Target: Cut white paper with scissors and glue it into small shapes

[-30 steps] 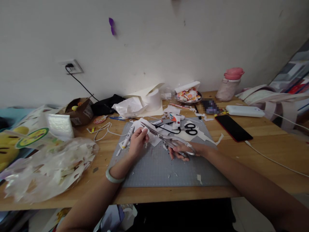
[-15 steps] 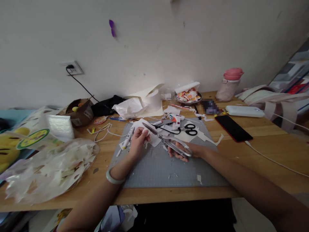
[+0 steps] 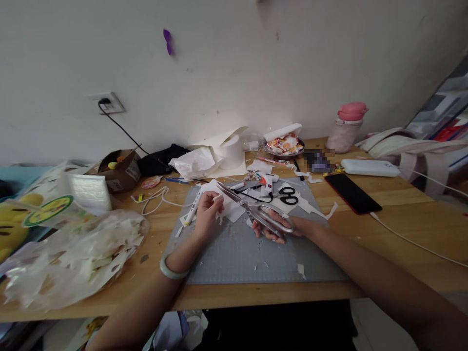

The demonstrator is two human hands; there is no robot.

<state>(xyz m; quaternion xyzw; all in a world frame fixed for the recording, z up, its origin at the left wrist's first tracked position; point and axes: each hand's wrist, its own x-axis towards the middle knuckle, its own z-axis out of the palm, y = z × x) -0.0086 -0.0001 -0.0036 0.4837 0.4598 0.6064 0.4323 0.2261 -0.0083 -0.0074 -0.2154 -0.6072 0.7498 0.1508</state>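
While the right hand (image 3: 272,226) gripped large silver scissors (image 3: 250,209), the left hand (image 3: 209,214) pinched a small white piece (image 3: 218,198).
The blades (image 3: 234,196) pointed toward 10 o'clock, tips near the piece, above the grey cutting mat (image 3: 234,263); black-handled scissors (image 3: 282,196) lay at 2 o'clock from the silver pair, beside a glue gun (image 3: 268,183).

Over a grey cutting mat (image 3: 234,268), the left hand (image 3: 207,214) pinches a small white scrap (image 3: 218,198) near the blade tips of silver scissors (image 3: 250,208), whose handles sit in the right hand (image 3: 271,232). Beyond them, a glue gun (image 3: 268,186) and black-handled scissors (image 3: 290,200) lie among paper pieces (image 3: 236,212). A phone (image 3: 353,193) lies to the right on the wooden table (image 3: 409,239), nearer than a pink-lidded bottle (image 3: 344,134).
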